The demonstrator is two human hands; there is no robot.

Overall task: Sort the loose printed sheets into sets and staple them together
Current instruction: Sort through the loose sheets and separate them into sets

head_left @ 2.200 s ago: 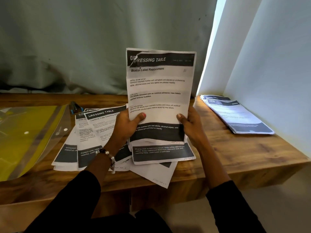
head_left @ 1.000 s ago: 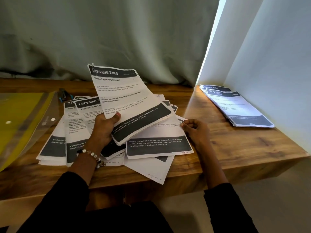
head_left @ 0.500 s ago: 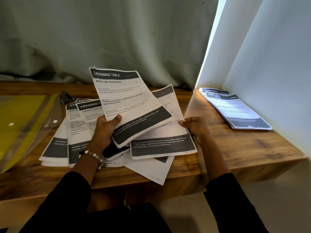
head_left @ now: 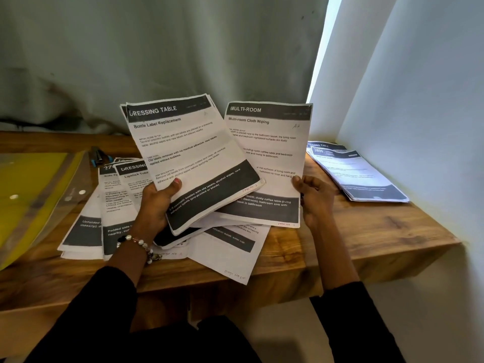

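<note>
Head view, left hand [head_left: 154, 205] fingers gripping Dressing Table sheets [head_left: 188, 155], right hand [head_left: 313, 199] fingers pinching Multi-Room sheet [head_left: 272, 153], yellow folder [head_left: 28, 189] leftward.

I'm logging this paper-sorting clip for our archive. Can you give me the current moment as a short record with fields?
left hand: grips the Dressing Table set, thumb on top
right hand: holds the Multi-room sheet by its right edge, raised
loose sheets: spread on the wooden desk
far-right stack: lies by the wall
yellow folder: at the desk's left end
stapler: cannot identify one
</note>
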